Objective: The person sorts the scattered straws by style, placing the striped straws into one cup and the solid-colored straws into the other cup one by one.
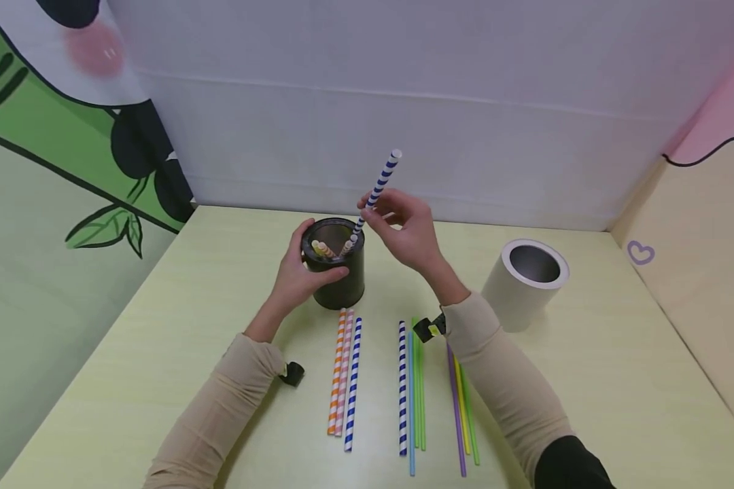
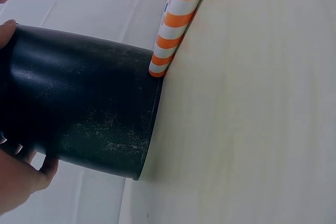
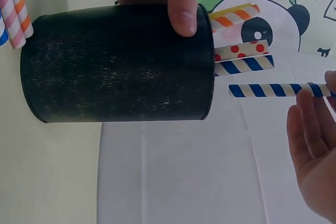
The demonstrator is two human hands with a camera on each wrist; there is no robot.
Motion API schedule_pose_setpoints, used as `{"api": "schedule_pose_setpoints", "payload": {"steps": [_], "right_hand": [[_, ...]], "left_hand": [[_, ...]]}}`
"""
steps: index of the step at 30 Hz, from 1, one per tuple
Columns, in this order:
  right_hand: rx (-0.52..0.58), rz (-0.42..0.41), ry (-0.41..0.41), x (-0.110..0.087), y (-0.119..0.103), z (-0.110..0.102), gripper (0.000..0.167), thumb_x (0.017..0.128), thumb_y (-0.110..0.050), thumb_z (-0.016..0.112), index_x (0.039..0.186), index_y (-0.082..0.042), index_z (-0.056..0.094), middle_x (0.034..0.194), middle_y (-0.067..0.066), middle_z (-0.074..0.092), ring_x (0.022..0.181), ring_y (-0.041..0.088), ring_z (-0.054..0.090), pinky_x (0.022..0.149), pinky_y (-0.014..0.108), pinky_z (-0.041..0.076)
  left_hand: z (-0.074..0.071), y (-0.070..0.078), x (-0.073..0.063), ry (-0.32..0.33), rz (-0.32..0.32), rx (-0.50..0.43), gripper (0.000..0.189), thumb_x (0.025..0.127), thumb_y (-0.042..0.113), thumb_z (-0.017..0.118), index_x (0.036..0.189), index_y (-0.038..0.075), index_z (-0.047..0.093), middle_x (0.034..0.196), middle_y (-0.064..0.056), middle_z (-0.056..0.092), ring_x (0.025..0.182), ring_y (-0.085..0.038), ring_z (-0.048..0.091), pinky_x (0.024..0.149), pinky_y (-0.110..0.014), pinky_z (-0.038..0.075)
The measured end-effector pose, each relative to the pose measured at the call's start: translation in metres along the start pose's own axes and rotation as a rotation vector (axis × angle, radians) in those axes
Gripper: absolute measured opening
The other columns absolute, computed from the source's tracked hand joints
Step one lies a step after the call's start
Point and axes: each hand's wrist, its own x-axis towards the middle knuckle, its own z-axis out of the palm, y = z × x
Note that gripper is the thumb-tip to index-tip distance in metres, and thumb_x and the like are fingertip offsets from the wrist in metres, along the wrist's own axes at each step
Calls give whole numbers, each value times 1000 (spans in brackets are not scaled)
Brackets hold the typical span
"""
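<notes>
My left hand (image 1: 296, 272) grips a black cylindrical cup (image 1: 340, 288) near its rim, the thumb across the front. Inside the cup, several paper straws lean with their ends showing, among them an orange-striped straw (image 3: 236, 19), a red-dotted straw (image 3: 241, 51) and a blue-striped straw (image 3: 244, 65). Above the cup's right side, my right hand (image 1: 411, 234) pinches another blue-and-white striped straw (image 1: 382, 180), held at a tilt. The right wrist view shows this straw's lower end apart from the rim. Of the left hand, only parts appear in the left wrist view.
In front of the cup lie an orange-striped straw (image 1: 336, 373), a pink-striped straw (image 1: 344, 373) and a blue-striped straw (image 1: 353, 384). Further right are striped, blue and green straws (image 1: 417, 401), then purple, yellow and green ones (image 1: 455, 411). A white cup (image 1: 514, 292) stands at right.
</notes>
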Motion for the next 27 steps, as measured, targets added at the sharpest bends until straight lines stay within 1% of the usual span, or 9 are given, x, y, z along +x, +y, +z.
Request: {"api": "schedule_pose_setpoints", "payload": {"steps": [2,3,6,10,14,18,22,27], "right_hand": [[-10,22,-7,-1,-1,2,16,89,6,63,103,11,64,100,25,68,84,35,66,68,42,54],[-14,32,-7,-2,0,3,16,89,5,63,103,11,64,100,25,68,84,35,65,68,42,54],[-23,60,-11,-4,13,6,16,89,3,64,104,7,66,100,21,69,85,29,66,68,38,54],[-16,73,-33,-5,30,10,16,90,-2,65,105,2,67,101,15,70,85,21,66,69,36,55],[-18,90,-63,-10,38,13,16,91,-7,66,105,0,68,101,13,70,87,20,67,71,37,56],[-41,133,-82,-16,42,14,17,91,-9,65,106,-2,68,101,11,70,88,20,67,73,37,56],[-63,178,-94,-20,43,15,18,92,-7,64,108,-1,67,102,12,70,89,21,66,76,40,55],[-78,219,-109,-21,43,15,20,91,-2,62,110,4,66,103,20,69,91,31,66,77,48,54]], "left_hand": [[1,0,0,-3,-1,-4,104,71,41,84,151,29,19,146,-7,39,129,-30,39,104,-57,35],[1,1,0,-4,1,-6,104,71,41,85,151,28,19,145,-7,39,129,-31,39,103,-56,36],[1,0,1,-4,6,-13,105,70,40,85,151,27,19,145,-8,40,129,-31,40,103,-56,36],[-1,0,1,1,8,-14,104,70,40,85,151,28,20,145,-7,40,129,-30,39,103,-57,35],[-1,0,0,-2,4,-14,104,70,41,85,150,28,20,146,-7,39,129,-30,39,104,-57,35],[-1,-1,-1,-7,7,-20,103,71,41,84,150,27,20,145,-7,40,129,-30,39,104,-57,35],[0,0,-1,-5,19,-26,103,71,39,85,151,26,20,144,-8,41,128,-30,40,103,-57,35],[0,0,0,0,25,-26,103,71,39,85,151,24,20,144,-8,41,128,-30,40,103,-57,36]]}}
